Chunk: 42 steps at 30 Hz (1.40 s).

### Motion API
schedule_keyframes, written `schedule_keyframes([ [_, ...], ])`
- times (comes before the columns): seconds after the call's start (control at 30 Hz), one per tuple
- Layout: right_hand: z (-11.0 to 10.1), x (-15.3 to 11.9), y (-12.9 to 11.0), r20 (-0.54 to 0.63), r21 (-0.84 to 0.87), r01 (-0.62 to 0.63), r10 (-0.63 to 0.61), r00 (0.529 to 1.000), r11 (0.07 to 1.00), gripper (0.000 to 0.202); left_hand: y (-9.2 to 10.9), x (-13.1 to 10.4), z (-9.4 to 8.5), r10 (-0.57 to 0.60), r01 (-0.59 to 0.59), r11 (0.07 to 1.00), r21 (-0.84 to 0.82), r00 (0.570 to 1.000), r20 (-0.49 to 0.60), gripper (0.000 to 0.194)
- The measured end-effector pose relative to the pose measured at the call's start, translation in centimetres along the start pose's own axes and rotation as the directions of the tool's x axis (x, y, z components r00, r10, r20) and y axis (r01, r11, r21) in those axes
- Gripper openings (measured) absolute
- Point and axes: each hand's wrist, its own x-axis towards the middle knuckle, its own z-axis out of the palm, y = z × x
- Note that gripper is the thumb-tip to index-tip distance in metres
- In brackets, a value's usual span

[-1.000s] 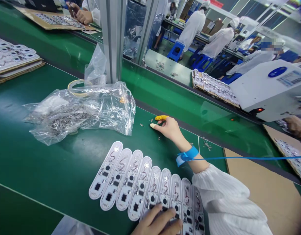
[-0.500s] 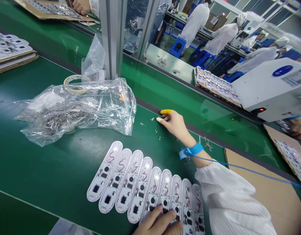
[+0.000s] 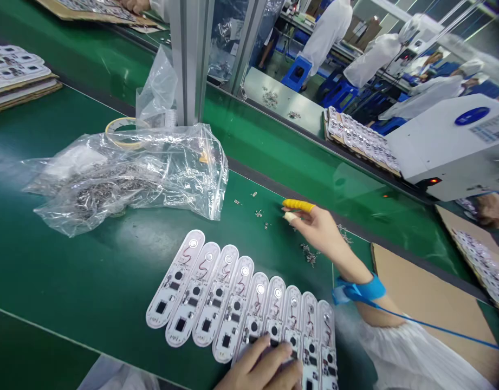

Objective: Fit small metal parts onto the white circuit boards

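Observation:
My left hand (image 3: 261, 368) lies with fingers spread over the lower ends of the middle panels in a slanted row of white oval panels (image 3: 206, 292). Each panel carries a round silver disc, thin dark red wires and black parts. Beyond the row, above the green table (image 3: 111, 271), hovers my right hand (image 3: 314, 227), with a yellow finger cot on one finger and a pale one on the thumb. A gap shows between them, and I see nothing held there. Tiny metal parts (image 3: 259, 213) lie scattered left of it, and a denser pile (image 3: 309, 253) lies just below it.
A clear bag of small metal parts (image 3: 111, 187) lies at left, by a tape roll (image 3: 125, 142). A metal post (image 3: 190, 65) rises behind. Cardboard (image 3: 428, 292) lies at right, under the blue wrist strap's cord (image 3: 444, 329). Panel stacks (image 3: 17, 70) stand far left.
My right hand has moved right and slightly nearer, away from the scattered parts, uncovering the denser pile. Its finger and thumb have parted. My left hand stays on the panels.

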Motion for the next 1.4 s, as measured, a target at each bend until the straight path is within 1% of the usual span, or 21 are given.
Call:
schedule_keyframes([
  [0.13,1.3,0.0,-0.2,0.011,-0.061,0.011,-0.010,1.000,0.998,0.032,0.2,-0.5,0.4,0.003,-0.003,1.000,0.031,1.000,-0.003,0.018],
  [0.3,3.6,0.6,-1.8,0.004,-0.090,0.056,-0.055,0.998,0.994,0.038,0.4,-1.0,0.7,0.002,-0.002,1.000,0.024,1.000,0.018,0.016],
  [0.33,4.0,0.6,-2.1,0.016,-0.081,0.069,-0.068,0.998,0.994,0.033,0.4,-0.9,0.6,-0.004,0.004,1.000,0.021,1.000,0.012,0.017],
  [0.4,4.6,0.6,-2.4,0.049,-0.042,0.092,-0.090,0.995,0.995,0.016,0.3,-0.8,0.5,-0.002,0.001,1.000,0.024,1.000,0.015,0.018],
  [0.43,4.7,0.5,-2.5,0.065,-0.013,0.096,-0.095,0.993,0.995,0.010,0.3,-0.7,0.4,0.004,-0.004,0.999,0.031,1.000,0.018,0.018],
  [0.47,4.7,0.4,-2.5,0.077,0.019,0.095,-0.096,0.992,0.995,0.009,0.3,-0.6,0.3,0.008,-0.009,0.999,0.041,1.000,0.018,0.018],
  [0.53,4.1,0.2,-2.3,0.084,0.083,0.082,-0.089,0.993,0.993,0.017,0.2,-0.4,0.2,0.019,-0.019,0.999,0.050,1.000,0.017,0.021],
  [0.6,3.1,0.1,-2.0,0.067,0.123,0.067,-0.075,0.995,0.990,0.025,0.2,-0.2,0.2,0.014,-0.014,0.999,0.039,1.000,0.005,0.025],
  [0.67,2.2,0.2,-1.6,0.024,0.119,0.051,-0.054,0.998,0.992,0.032,0.1,-0.2,0.1,0.009,-0.009,1.000,0.025,1.000,-0.002,0.028],
  [0.73,1.8,0.6,-1.3,-0.019,0.071,0.030,-0.029,0.999,0.997,0.036,0.1,-0.2,0.0,0.020,-0.020,0.999,0.027,1.000,0.015,0.026],
  [0.83,2.6,1.9,-1.6,-0.043,-0.029,0.006,-0.007,0.999,1.000,0.042,0.1,-0.3,-0.1,0.038,-0.040,0.998,0.049,0.999,0.037,0.020],
  [0.93,4.1,3.6,-2.9,-0.036,-0.098,0.018,-0.022,0.999,0.995,0.047,0.0,-0.3,-0.1,0.045,-0.049,0.997,0.052,0.997,0.063,0.021],
  [1.0,4.7,4.5,-4.1,-0.018,-0.125,0.042,-0.045,0.999,0.991,0.043,0.0,-0.3,-0.2,0.046,-0.050,0.998,0.046,0.995,0.084,0.021],
  [1.07,4.5,4.9,-5.1,-0.015,-0.153,0.061,-0.064,0.998,0.986,0.034,0.0,-0.3,-0.2,0.034,-0.038,0.998,0.044,0.996,0.087,0.022],
  [1.13,3.8,4.6,-5.5,-0.035,-0.193,0.054,-0.061,0.998,0.980,0.023,0.0,-0.3,-0.3,0.030,-0.034,0.999,0.042,0.996,0.089,0.024],
  [1.23,2.7,3.1,-4.9,-0.048,-0.246,-0.009,-0.003,0.999,0.969,0.014,0.0,-0.2,-0.3,0.037,-0.040,0.998,0.037,0.995,0.092,0.023],
  [1.3,2.6,1.7,-4.2,-0.035,-0.258,-0.054,0.046,0.998,0.965,0.019,0.0,-0.2,-0.2,0.035,-0.038,0.999,0.039,0.996,0.078,0.020],
  [1.4,3.9,0.3,-3.3,-0.049,-0.250,-0.085,0.075,0.996,0.964,0.027,0.1,-0.4,-0.2,0.046,-0.049,0.998,0.043,0.997,0.067,0.017],
])
